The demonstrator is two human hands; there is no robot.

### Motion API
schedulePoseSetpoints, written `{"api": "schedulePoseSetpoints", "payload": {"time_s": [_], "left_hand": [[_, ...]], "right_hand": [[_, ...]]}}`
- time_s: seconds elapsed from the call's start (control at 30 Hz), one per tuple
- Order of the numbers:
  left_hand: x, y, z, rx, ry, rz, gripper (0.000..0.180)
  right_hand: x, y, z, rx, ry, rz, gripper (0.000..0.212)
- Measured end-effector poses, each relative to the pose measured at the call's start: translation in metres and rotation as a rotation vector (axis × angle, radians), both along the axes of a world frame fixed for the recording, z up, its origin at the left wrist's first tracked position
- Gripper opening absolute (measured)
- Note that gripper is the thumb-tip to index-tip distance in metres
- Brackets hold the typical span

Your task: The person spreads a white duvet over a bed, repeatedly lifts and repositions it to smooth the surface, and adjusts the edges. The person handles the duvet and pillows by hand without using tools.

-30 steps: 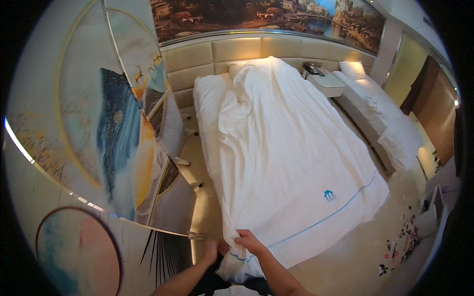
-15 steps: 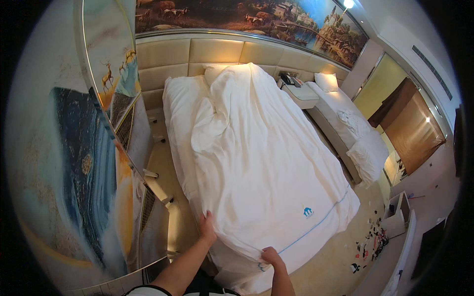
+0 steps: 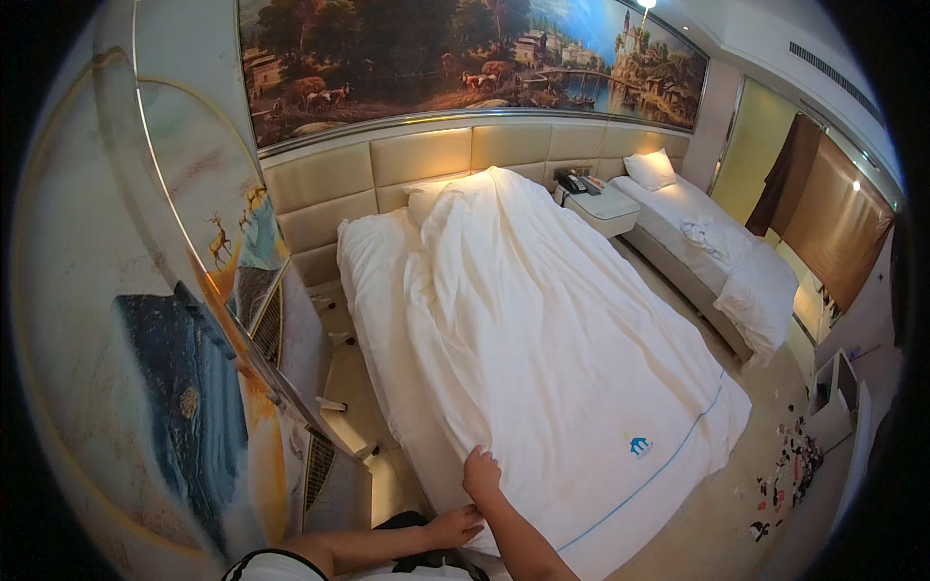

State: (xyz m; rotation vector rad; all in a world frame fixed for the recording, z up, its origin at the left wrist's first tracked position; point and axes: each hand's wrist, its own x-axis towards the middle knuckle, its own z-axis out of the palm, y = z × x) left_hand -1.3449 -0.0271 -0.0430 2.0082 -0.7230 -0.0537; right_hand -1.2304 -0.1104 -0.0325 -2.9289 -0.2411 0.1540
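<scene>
A large white duvet [image 3: 581,387], wrinkled and heaped toward the headboard, covers the bed in front of me. It bears a small blue emblem and a blue line along its foot end. My right hand [image 3: 481,474] is closed on a fold of it near the bed's close left corner. Just below, close to the right wrist, my left hand [image 3: 455,527] has its fingers closed at the duvet's edge; the fingertips are partly hidden. Under the heap at the headboard a white pillow [image 3: 422,201] peeks out.
On the left stands a painted panel [image 3: 184,387] close to the bed. A nightstand [image 3: 605,205] with a telephone [image 3: 573,181] separates this bed from a second bed [image 3: 712,237]. Small scattered items [image 3: 790,474] lie on the floor at right, by a white cabinet [image 3: 833,402].
My left hand has moved down and right along the bed's edge. My right hand has shifted left and up, so the hands are now close together. The view has tilted up.
</scene>
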Motion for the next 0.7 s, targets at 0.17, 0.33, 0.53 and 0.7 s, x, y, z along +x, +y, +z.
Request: {"api": "schedulePoseSetpoints", "payload": {"time_s": [0.17, 0.33, 0.53, 0.7], "left_hand": [[0.088, 0.067, -0.030, -0.109, 0.242, 0.134, 0.021], [0.273, 0.137, -0.079, -0.622, 0.955, 1.039, 0.033], [0.412, 0.188, -0.070, -1.469, 1.209, 0.715, 0.044], [0.442, 0.208, -0.016, -1.302, 0.683, 0.911, 0.037]], "right_hand": [[0.063, -0.026, -0.054, 0.887, 0.697, -0.204, 0.038], [0.104, -0.046, -0.098, 1.502, 1.119, -0.472, 0.038], [0.107, -0.040, -0.056, 1.344, 1.336, -0.737, 0.038], [0.141, -0.045, -0.032, 0.936, 1.366, -0.650, 0.037]]}}
